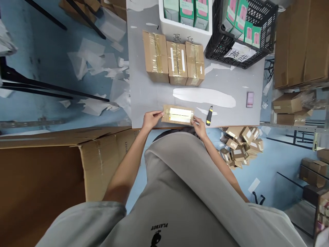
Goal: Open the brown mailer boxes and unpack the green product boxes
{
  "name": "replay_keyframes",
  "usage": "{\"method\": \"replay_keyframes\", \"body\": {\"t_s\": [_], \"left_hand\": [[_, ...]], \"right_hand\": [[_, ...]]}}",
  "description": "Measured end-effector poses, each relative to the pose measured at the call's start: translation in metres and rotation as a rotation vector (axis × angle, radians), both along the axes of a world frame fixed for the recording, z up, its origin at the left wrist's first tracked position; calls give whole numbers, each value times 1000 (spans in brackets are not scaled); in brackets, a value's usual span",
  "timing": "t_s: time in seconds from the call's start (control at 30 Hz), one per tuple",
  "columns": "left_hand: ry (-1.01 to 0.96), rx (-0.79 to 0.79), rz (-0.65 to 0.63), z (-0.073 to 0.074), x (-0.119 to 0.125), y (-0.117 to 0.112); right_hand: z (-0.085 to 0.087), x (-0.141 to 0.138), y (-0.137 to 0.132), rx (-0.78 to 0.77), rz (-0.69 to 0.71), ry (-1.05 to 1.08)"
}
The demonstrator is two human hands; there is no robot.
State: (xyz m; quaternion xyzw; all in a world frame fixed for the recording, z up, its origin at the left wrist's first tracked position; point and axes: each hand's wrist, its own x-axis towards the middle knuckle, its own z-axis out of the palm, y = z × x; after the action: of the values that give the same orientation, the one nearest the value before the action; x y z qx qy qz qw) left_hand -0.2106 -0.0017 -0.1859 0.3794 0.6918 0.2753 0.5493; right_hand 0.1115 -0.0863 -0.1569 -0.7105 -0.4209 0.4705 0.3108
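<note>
A small brown cardboard box [178, 114] with a white label on top lies at the near edge of the grey table [221, 79]. My left hand [152, 119] grips its left end with curled fingers. My right hand [199, 125] holds its right end, fingers pinched on the corner. A yellow and black utility knife [209, 116] lies on the table just right of my right hand.
Three taped brown boxes [173, 61] sit side by side further back. Behind them are a white foam box [185, 17] and a black crate [241, 27] of green cartons. A phone [250, 99] lies at the right. Large cartons [51, 171] and a heap of small boxes [240, 145] are on the floor.
</note>
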Motion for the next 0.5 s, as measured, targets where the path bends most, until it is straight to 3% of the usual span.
{"method": "replay_keyframes", "body": {"t_s": [0.1, 0.2, 0.33, 0.5], "left_hand": [[-69, 11, -34, -3, 0, 13], [-100, 24, -63, -7, 1, 18], [-113, 34, -46, -15, 1, 5], [-97, -14, -10, -31, -5, -14]], "right_hand": [[-1, -2, -7, -1, 10, 50], [-9, 2, -6, -2, -68, 83], [-26, 13, -2, -32, -181, 122], [-43, 11, -4, -138, -149, 39]]}}
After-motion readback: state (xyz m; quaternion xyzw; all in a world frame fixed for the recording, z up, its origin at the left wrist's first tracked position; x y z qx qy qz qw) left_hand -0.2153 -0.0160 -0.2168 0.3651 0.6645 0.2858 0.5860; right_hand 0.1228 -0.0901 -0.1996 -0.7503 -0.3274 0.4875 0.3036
